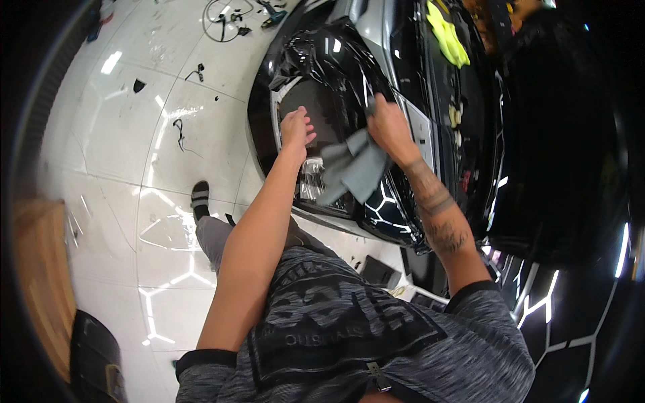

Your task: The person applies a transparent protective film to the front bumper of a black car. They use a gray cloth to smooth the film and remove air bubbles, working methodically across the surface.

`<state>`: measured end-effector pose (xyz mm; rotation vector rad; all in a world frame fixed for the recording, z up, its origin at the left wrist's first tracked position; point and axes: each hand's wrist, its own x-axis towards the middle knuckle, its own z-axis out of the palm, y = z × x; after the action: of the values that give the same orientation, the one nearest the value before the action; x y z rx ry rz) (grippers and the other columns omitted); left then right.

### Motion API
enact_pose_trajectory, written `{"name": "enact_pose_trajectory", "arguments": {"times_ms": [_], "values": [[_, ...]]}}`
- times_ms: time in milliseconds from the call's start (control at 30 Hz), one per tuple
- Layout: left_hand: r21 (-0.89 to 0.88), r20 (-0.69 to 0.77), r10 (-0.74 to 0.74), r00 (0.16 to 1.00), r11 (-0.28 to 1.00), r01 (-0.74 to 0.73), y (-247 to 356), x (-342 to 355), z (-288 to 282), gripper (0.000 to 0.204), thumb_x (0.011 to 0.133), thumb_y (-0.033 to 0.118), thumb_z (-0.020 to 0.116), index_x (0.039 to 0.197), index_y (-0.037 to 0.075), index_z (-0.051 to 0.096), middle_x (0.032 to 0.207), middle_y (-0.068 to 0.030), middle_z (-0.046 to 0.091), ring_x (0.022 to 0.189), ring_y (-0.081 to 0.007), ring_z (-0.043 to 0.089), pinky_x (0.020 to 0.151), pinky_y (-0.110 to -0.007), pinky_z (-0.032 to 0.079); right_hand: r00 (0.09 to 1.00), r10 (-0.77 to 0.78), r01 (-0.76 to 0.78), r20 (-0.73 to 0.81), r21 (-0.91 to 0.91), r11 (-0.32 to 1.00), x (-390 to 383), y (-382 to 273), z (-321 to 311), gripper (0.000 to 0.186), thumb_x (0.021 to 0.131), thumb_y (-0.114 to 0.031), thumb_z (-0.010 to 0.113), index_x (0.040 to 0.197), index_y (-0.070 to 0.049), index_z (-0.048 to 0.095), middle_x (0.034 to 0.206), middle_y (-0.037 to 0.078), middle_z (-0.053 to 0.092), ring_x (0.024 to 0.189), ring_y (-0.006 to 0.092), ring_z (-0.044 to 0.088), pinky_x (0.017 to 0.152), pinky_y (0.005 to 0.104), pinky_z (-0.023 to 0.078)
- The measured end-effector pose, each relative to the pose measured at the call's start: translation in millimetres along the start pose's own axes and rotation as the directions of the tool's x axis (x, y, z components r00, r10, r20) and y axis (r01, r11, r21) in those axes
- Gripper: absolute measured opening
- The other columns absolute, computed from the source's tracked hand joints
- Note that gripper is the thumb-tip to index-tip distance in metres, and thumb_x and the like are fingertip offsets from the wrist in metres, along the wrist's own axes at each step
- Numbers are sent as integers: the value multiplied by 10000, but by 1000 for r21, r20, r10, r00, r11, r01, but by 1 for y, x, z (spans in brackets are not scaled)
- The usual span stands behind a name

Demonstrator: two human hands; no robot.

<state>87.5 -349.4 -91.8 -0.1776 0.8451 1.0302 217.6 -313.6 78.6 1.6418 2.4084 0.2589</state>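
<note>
My right hand (390,127) is closed round a grey cloth (356,168), which hangs down over the front corner of a black car (393,218) and is blurred by motion. A small dark end pokes out above that fist; I cannot tell if it is cloth. Over the dark front opening, my left hand (297,132) hovers with its fingers loosely curled and apart, nothing in it. Crumpled glossy black film (316,50) lies bunched on the bodywork beyond both hands. Close below the left hand, shiny clear-silver parts (312,178) show in the opening.
Bright yellow gloves or cloth (447,33) rest on the car at the far right. The raised black hood (564,134) stands on the right. A cordless drill (271,15), a coiled cable (228,20) and dark scraps (179,134) lie on the white tiled floor.
</note>
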Motion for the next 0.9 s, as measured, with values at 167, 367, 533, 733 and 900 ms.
{"name": "enact_pose_trajectory", "arguments": {"times_ms": [167,367,533,733,900], "values": [[113,44,-43,998,993,38,-14,-5,-15,406,898,372,587,1202,103,579,1128,-74,558,1014,-222,513,874,-405,438,990,136,-133,31,-85,987,-12,-20,-6,135,787,-73,572,902,-2,563,754,197,644,627,370,658,549,476,539],[347,63,-38,997,938,14,-15,-12,-57,404,953,407,535,1182,77,574,1048,-42,537,953,-193,514,885,-380,427,946,322,-323,27,66,944,-195,10,-9,226,750,-57,569,972,-104,576,861,98,585,819,308,629,613,426,529],[590,98,-71,993,807,-1,-14,-52,-66,368,959,371,522,1173,75,572,1052,-44,535,960,-198,518,869,-373,428,880,472,-470,45,-46,881,-351,77,-2,310,760,-39,557,1057,-109,614,943,125,633,844,321,644,658,436,529],[772,167,-23,986,625,-116,6,-99,-92,306,964,303,512,1156,75,578,996,-28,547,901,-163,538,769,-320,451,584,802,-741,-127,320,590,-368,70,-14,294,752,-62,636,1044,-39,610,977,193,658,872,361,659,723,471,533],[890,250,-99,963,416,-188,-3,-138,-55,330,965,324,522,1135,47,581,972,-38,557,876,-154,554,731,-295,457,542,655,-493,-527,432,755,-186,-25,19,280,743,-84,603,1017,-32,631,958,170,552,939,335,542,686,425,534]]}}
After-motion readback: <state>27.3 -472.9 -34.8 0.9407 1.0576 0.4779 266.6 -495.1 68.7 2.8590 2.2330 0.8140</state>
